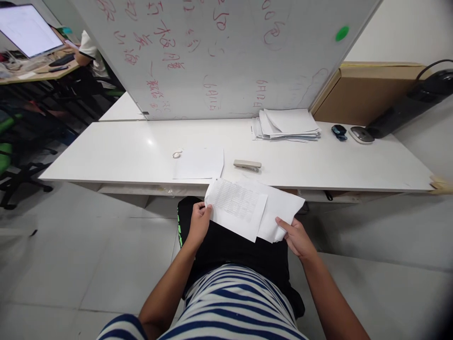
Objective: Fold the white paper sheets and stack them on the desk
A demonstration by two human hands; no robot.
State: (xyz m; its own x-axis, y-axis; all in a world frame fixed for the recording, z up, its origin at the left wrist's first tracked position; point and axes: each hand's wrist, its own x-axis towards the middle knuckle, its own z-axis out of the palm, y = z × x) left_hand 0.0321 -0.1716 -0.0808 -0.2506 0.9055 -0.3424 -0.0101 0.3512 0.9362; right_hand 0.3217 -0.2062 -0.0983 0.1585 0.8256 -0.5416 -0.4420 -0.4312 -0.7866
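Observation:
Above my lap, my left hand [200, 218] pinches the left edge of a printed sheet of paper [237, 203], thumb on top. Rows of small print cover much of that sheet. Its right part overlaps blank white paper [281, 210], which my right hand [297, 236] grips at its lower right edge. How many sheets lie under each hand I cannot tell. Just beyond the papers, a beige stapler [247, 165] lies on the white desk [152, 163]. To its left is a flat white sheet [198, 164] with a small whitish looped item [177, 154] at its corner.
A whiteboard [226, 61] with red writing stands along the desk's back. Near it are a paper stack [288, 125], a cardboard box [371, 92], a computer mouse [361, 135], a small dark item [339, 132] and a black cylinder [406, 106]. Another person [90, 54] sits far left by a monitor [28, 28].

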